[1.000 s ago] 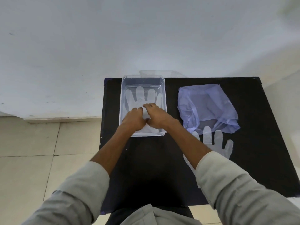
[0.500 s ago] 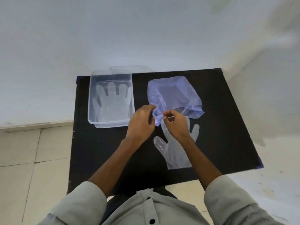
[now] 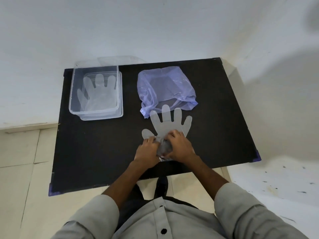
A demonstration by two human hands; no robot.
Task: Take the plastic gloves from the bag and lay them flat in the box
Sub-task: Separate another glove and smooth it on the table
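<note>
A clear plastic glove (image 3: 166,120) lies on the black table (image 3: 96,149), fingers pointing away from me, just in front of the blue plastic bag (image 3: 164,90). My left hand (image 3: 146,151) and my right hand (image 3: 180,148) both pinch the glove's crumpled cuff end near me. The clear box (image 3: 96,91) stands at the table's far left with another clear glove (image 3: 97,94) lying flat inside it.
A clear lid (image 3: 120,59) leans behind the box against the white wall. The table's front edge runs just under my wrists, with tiled floor to the left and a speckled white surface (image 3: 276,183) to the right.
Both hands left the box, moved right past the bag's mouth, then came down to the glove's cuff and gathered it. The view shifted right.
</note>
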